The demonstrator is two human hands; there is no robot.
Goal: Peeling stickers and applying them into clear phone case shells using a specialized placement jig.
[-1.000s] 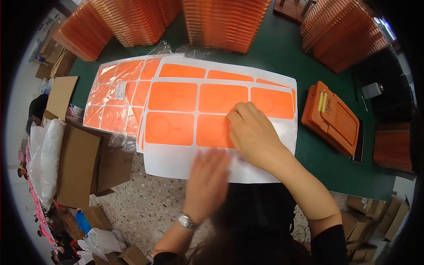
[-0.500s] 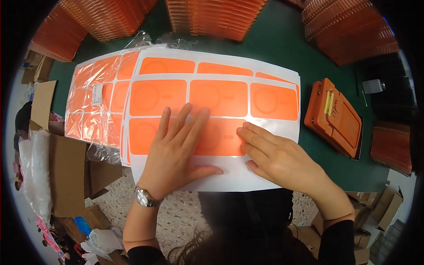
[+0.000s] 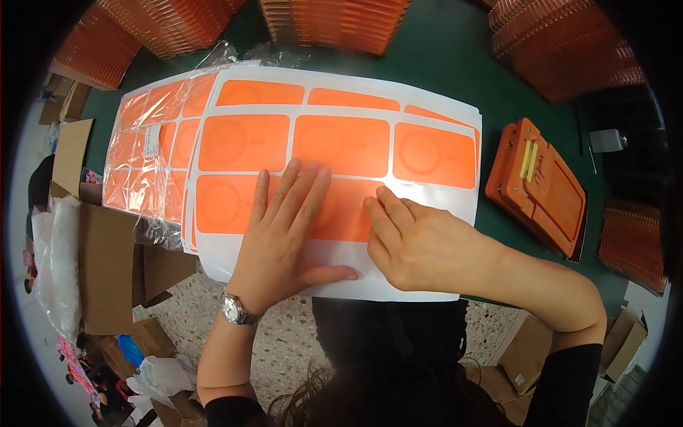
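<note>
A white backing sheet (image 3: pixel 441 110) carrying several orange rectangular stickers lies on top of a stack on the green table (image 3: pixel 455 57). My left hand (image 3: pixel 284 228) lies flat on the sheet's lower row, fingers spread, with a wristwatch on that wrist. Beside it, my right hand (image 3: pixel 420 242) rests with its fingertips at the edge of the lower middle orange sticker (image 3: pixel 341 206). Neither hand holds anything that I can see lifted. The sticker's right part is hidden under my right hand.
A bagged pack of orange sticker sheets (image 3: pixel 149 156) lies to the left. Two orange plastic cases (image 3: pixel 541 188) sit to the right. Stacks of orange parts (image 3: pixel 334 21) line the table's far edge. Cardboard boxes (image 3: pixel 107 263) stand on the floor at the left.
My left hand came up from the sheet's lower edge and now presses flat on the lower row. My right hand slid down from the middle stickers toward the lower right. The view moved closer.
</note>
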